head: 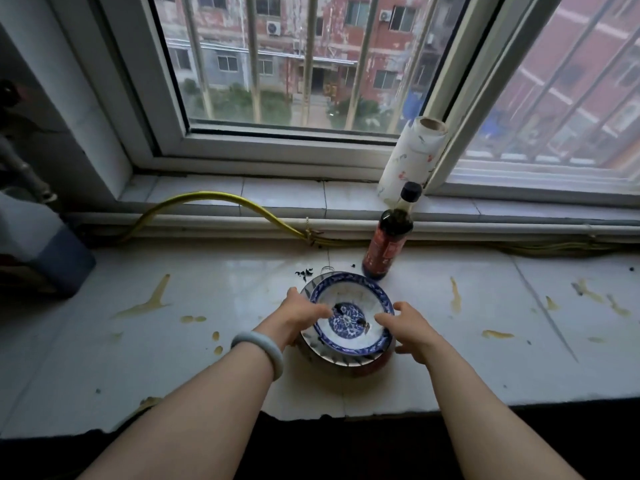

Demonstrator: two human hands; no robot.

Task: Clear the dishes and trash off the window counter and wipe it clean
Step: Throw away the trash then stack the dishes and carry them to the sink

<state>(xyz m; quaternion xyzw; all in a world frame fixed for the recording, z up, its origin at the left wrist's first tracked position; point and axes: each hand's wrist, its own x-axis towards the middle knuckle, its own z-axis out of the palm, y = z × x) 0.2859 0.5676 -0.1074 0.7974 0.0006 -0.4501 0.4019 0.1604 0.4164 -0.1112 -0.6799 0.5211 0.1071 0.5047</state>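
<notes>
The window counter [450, 358], streaked with yellowish spills, carries the stacked dishes near its front edge: a dark red pot [367, 368] at the bottom, a fluted white plate [332, 356] on it, and the blue-and-white bowl [360, 296] on top. It all looks like glazed ceramic, so I judge it heavy, slippery and breakable, best held low on both sides, under the pot. My left hand [301, 311] pinches the bowl's left rim. My right hand [412, 329] curves at the right rim; whether it grips I cannot tell. The bowl holds only a few dark scraps [363, 326].
</notes>
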